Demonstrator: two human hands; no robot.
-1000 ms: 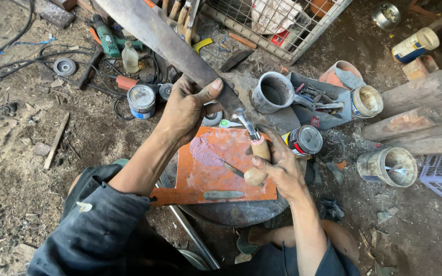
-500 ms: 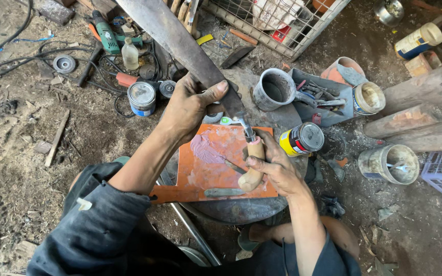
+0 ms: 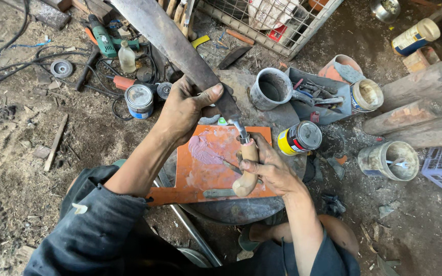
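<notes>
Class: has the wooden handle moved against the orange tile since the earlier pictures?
Cannot tell. The handle lies over the orange tile, by its right part, as before; only the camera clearly shifted.

Orange board [image 3: 205, 176]: bare surface left of centre, open to a hand. Right of it, yellow-and-black can [image 3: 299, 138] stands close. Behind it, grey mug [image 3: 270, 89] and long blade [image 3: 175, 43] block. Left of it, open dirt floor [image 3: 21, 168].

- You are in a rough, dirt-floored workshop, sitting low on the ground.
- Around the orange board [image 3: 216, 163] lie the signs: a green power drill [image 3: 102, 40] and black cables [image 3: 37, 56] to its upper left.
- Paint tins [image 3: 299, 138] stand just right of the board.
- A tray of hand tools [image 3: 313, 99] sits beyond them, with logs [image 3: 420, 102] farther right.
</notes>
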